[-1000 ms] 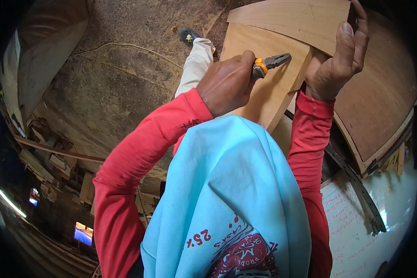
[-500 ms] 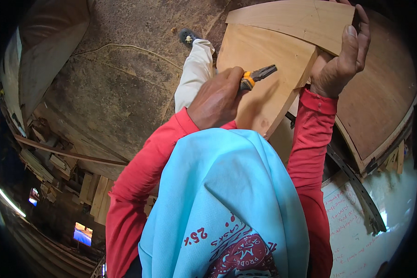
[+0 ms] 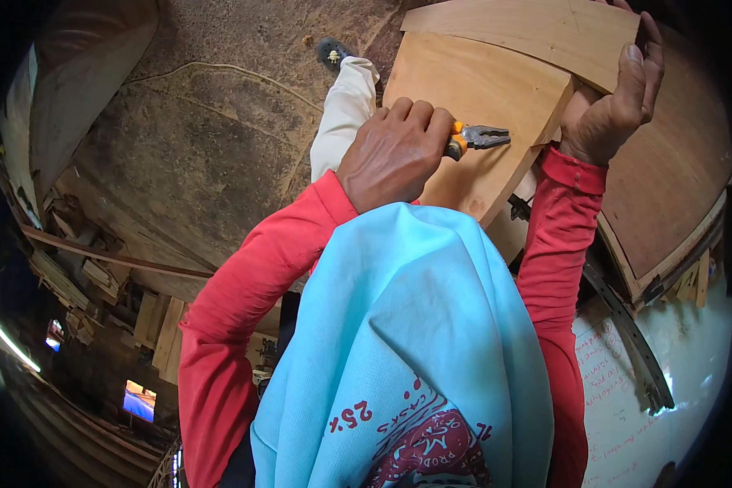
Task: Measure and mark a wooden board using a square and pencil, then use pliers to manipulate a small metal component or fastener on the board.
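My left hand (image 3: 398, 150) is closed round a pair of pliers (image 3: 486, 137) with orange and black handles. The metal jaws point to the right, over the pale face of a thick wooden block (image 3: 472, 85). Across the block's far side lies a thinner, slightly curved wooden board (image 3: 529, 34). My right hand (image 3: 614, 102) grips that board's right end, thumb up and fingers partly hidden behind it. The palm is beside the block's right corner.
A large curved brown panel (image 3: 667, 171) stands at the right, with a dark metal strip (image 3: 630, 333) below it. Light blue cloth (image 3: 407, 325) covers the lower middle. Wood offcuts (image 3: 159, 329) lie at left, and a cord (image 3: 220, 67) crosses the dusty floor.
My left hand has moved right with the pliers, whose jaws have swung from up-right to nearly level. The block, board and my right hand appear slightly farther right.
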A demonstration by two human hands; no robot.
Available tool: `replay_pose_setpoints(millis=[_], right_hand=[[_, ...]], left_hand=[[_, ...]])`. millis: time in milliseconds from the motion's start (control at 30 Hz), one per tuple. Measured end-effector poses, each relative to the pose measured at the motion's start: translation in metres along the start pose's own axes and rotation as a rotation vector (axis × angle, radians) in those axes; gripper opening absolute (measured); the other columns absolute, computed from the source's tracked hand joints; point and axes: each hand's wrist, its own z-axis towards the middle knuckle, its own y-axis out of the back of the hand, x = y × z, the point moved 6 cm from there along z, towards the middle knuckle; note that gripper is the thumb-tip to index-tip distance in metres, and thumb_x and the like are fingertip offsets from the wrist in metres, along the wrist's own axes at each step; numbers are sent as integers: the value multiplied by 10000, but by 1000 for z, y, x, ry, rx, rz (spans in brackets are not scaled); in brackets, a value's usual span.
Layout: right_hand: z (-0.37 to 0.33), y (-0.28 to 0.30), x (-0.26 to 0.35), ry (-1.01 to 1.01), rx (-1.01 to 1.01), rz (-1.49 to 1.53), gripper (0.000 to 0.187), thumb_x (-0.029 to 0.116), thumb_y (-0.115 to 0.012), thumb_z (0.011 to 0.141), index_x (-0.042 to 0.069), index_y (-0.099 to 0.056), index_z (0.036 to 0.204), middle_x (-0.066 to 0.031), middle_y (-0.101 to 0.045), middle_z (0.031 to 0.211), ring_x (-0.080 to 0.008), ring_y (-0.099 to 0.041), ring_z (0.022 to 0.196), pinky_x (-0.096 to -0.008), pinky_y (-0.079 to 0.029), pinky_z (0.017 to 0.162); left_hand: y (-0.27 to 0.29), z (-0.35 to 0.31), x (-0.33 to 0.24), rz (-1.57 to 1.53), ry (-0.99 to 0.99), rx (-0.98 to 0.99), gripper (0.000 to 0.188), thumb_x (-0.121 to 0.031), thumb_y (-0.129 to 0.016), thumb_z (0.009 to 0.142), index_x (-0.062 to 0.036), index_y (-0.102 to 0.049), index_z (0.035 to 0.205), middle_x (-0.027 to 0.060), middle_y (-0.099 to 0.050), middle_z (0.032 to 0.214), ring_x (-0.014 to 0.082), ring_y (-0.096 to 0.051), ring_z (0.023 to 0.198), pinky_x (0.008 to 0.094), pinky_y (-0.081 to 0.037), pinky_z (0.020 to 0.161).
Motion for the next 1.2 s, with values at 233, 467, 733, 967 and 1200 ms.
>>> replay_pose_setpoints(millis=[233,467,733,967,1200], right_hand=[[-5,-7,-11,-243,-80,872,539,231,-513,1028,12,-448,1516,-158,-569,1427,-271,-543,1328,-386,-428,1134],[-10,-20,-14,-467,-182,1725,547,248,-510,1031,18,-442,1522,-161,-554,1448,-277,-528,1348,-394,-414,1147],[-4,-19,-17,-381,-142,1716,556,257,-509,1031,24,-430,1529,-158,-552,1452,-281,-524,1351,-396,-404,1155],[-1,4,-14,-25,-36,35,515,153,-478,1017,-46,-408,1487,-266,-554,1422,-391,-538,1348,-505,-422,1157],[-6,-5,-11,-27,-13,-12,532,167,-459,1019,-27,-393,1510,-250,-529,1453,-384,-521,1361,-502,-411,1167]], left_hand=[[21,18,2,205,-106,64,261,-134,-643,895,-58,-579,1136,96,-609,1023,274,-624,975,405,-517,850],[30,38,4,291,-255,167,274,-163,-670,875,-58,-572,1108,114,-646,969,317,-679,928,448,-554,746],[-5,21,24,-433,-36,167,236,-126,-667,959,-28,-514,1110,218,-635,897,452,-635,839,515,-481,676],[5,44,28,-421,68,-143,252,-127,-647,990,-28,-496,1165,228,-631,939,464,-615,826,496,-475,684],[20,103,30,-697,137,-143,254,-66,-579,1000,-33,-527,1246,188,-657,951,337,-664,828,457,-481,704]])
